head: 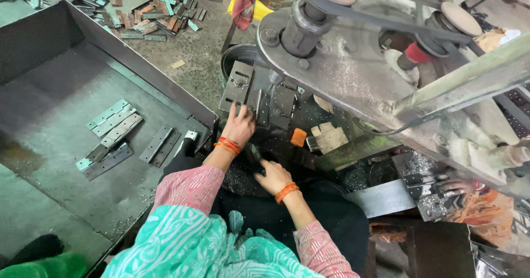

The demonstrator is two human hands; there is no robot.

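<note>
Steel hinge plates (113,137) lie loose in the big tray (49,90) left of the drill press (353,62), a small batch only, while many more strips (149,13) litter the floor beyond the tray. Left hand (238,126) reaches to the jig (256,93) under the press, fingers spread flat on the hinge plate (238,82) seated there, pressing rather than gripping. Right hand (273,177), nearer the body below the jig, curls loosely; whether it holds anything, cannot tell.
</note>
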